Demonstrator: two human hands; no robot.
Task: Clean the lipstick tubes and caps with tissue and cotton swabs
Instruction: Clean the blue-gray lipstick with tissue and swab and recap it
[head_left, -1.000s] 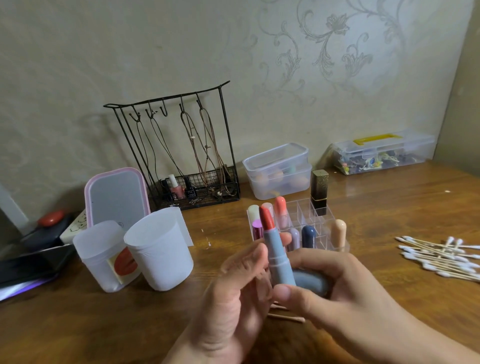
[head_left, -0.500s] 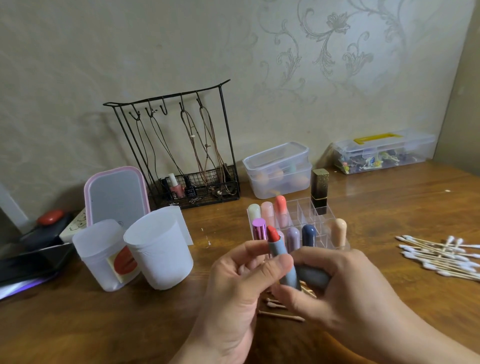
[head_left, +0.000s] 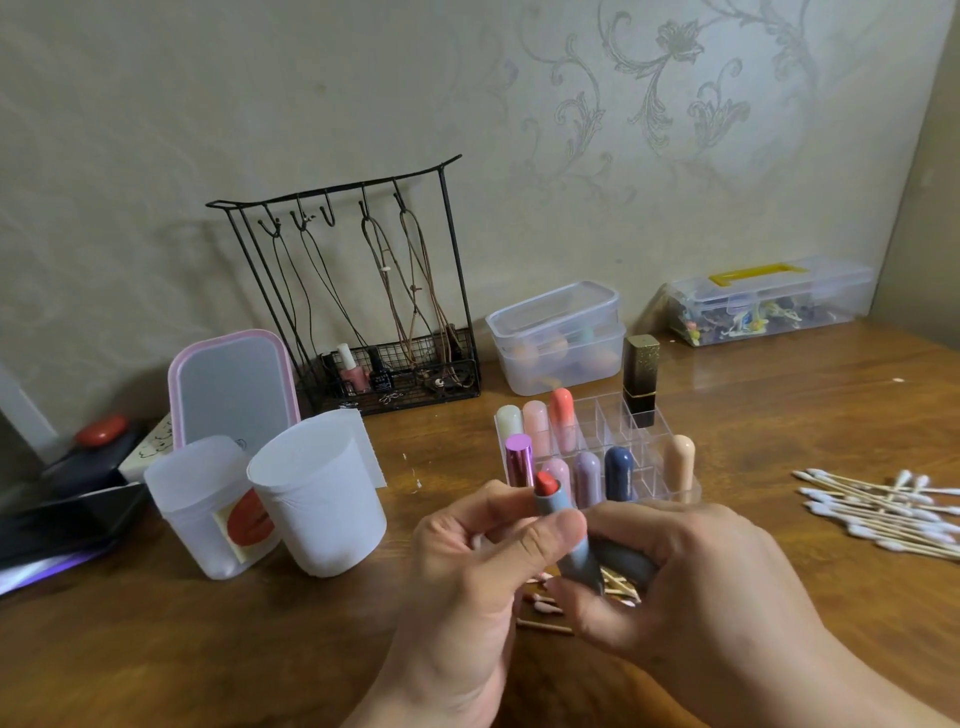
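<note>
Both hands meet at six o'clock over the wooden table (head_left: 779, 415): left hand (head_left: 467, 582) pinches the grey-blue lipstick tube (head_left: 563, 530), red tip up; right hand (head_left: 691, 587) grips its base, curled round the matching cap (head_left: 623, 558).

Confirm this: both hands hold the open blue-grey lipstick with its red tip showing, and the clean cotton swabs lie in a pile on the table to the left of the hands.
One detail is wrong. The head view shows the clean cotton swabs piled on the table to the right of the hands, not the left. The rest stands: the left hand and right hand hold the open blue-grey lipstick, red tip showing.
</note>
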